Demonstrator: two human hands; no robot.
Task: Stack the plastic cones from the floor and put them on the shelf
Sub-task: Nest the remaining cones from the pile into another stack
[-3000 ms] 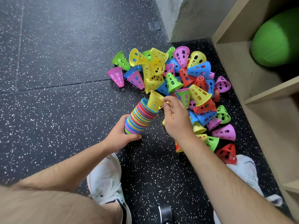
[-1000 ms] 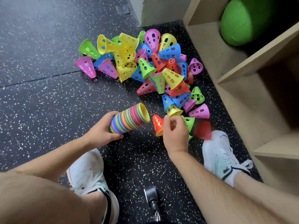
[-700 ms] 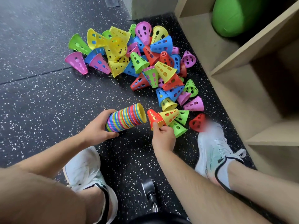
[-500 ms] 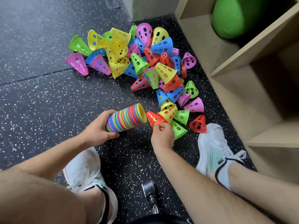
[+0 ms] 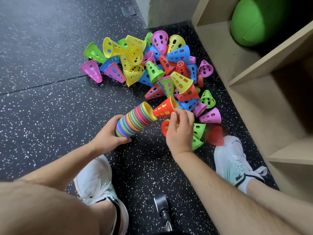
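Shelving (image 5: 225,53) of pale wood stands at right, with a green ball (image 5: 254,19) in its upper compartment. Speckled black floor (image 5: 42,107) carries a loose pile of perforated cones (image 5: 160,68) beside it. The left hand (image 5: 108,136) wraps round the striped stack of cones (image 5: 133,120), held tilted. The right hand (image 5: 179,131) pinches a red cone (image 5: 164,108) by its wide rim, narrow tip at the stack's open mouth.
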